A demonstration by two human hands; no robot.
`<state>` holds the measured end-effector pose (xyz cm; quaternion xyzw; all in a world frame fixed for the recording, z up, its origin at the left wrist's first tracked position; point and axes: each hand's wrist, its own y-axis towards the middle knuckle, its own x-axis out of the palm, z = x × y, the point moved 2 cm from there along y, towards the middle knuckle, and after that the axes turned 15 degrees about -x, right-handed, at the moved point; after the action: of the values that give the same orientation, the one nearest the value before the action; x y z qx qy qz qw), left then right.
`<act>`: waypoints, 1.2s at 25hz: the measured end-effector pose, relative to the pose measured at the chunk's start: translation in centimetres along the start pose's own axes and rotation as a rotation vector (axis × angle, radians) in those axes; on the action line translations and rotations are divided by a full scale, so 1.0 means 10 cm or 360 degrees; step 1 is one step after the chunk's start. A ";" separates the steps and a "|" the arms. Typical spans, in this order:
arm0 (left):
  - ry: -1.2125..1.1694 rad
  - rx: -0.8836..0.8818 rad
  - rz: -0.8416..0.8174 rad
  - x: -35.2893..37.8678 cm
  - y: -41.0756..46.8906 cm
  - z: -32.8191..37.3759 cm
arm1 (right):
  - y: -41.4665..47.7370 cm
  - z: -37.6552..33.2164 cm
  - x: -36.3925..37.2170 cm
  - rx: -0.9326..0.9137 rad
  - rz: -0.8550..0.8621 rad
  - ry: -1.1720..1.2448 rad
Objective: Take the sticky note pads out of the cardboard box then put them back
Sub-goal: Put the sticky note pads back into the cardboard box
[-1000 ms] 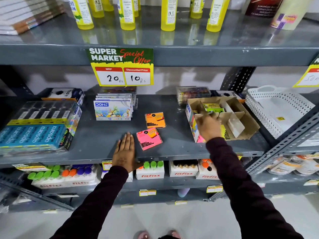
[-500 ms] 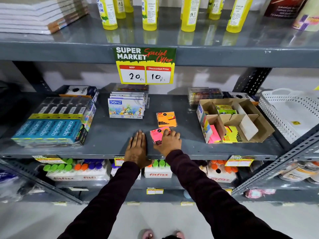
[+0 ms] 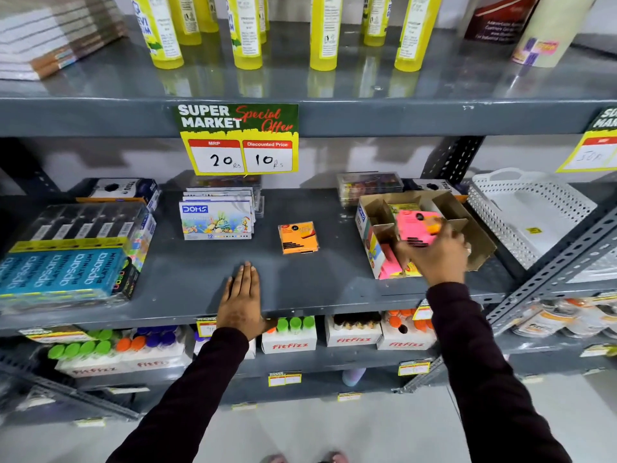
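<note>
Right hand (image 3: 434,253): raised over the near half of the cardboard box (image 3: 480,235), back of the hand toward the camera, wrist bent up from a dark sleeve (image 3: 480,362).
Right-hand fingers: curled around a pink sticky note pad (image 3: 415,227); thumb side on its lower edge, the other fingers on its right edge. The pad is tilted, clear of the shelf, above the box's dividers.
Left hand (image 3: 242,295): flat, palm down on the middle shelf (image 3: 200,272), fingers straight and together, pointing away from the body; heel of the palm hangs over the shelf's front lip. It holds nothing.
Orange sticky note pad (image 3: 298,237): lies flat on the shelf, between the left hand and the box, touching neither.
Box contents: more pink pads stand on edge in the near left compartment (image 3: 389,265); a yellow-green pad shows in a rear compartment (image 3: 404,207). The right compartments look unfilled, partly hidden by the hand.
Box edges: top flaps folded outward; the box sits near the shelf's front edge, just beside a white perforated basket (image 3: 527,208) on its right.
Open room: bare shelf around the orange pad, bounded on the left by a DOMS colour pack (image 3: 215,220) and by Apsara pencil boxes (image 3: 63,272) further left.
Overhead: upper shelf edge carries a price tag (image 3: 238,140), well above both hands.
</note>
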<state>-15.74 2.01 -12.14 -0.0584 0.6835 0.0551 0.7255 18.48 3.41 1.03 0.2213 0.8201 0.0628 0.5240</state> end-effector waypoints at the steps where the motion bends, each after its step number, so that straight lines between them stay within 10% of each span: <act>1: -0.0019 -0.0002 -0.0015 0.00 0.00 0.00 | 0.07 0.18 -0.02 0.0094 -0.0015 0.0007; 8: -0.0002 0.0016 -0.0058 0.00 0.01 -0.02 | 0.06 0.62 0.50 0.0132 -0.0592 0.0224; 18: 0.0046 0.0001 0.0008 0.00 -0.01 -0.01 | -0.01 -0.47 0.37 -0.0346 -0.0050 0.0140; 25: 0.0005 -0.0026 -0.0087 -0.05 -0.01 0.00 | 0.00 -1.48 1.25 -0.0449 -0.0953 0.0191; 30: -0.0031 -0.0004 -0.0057 -0.07 -0.03 0.02 | -0.03 -1.66 1.60 -0.0181 -0.1000 -0.0008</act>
<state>-15.54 1.75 -11.48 -0.0710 0.6753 0.0434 0.7329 -2.01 12.12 -5.06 -0.0725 0.8422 -0.0569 0.5313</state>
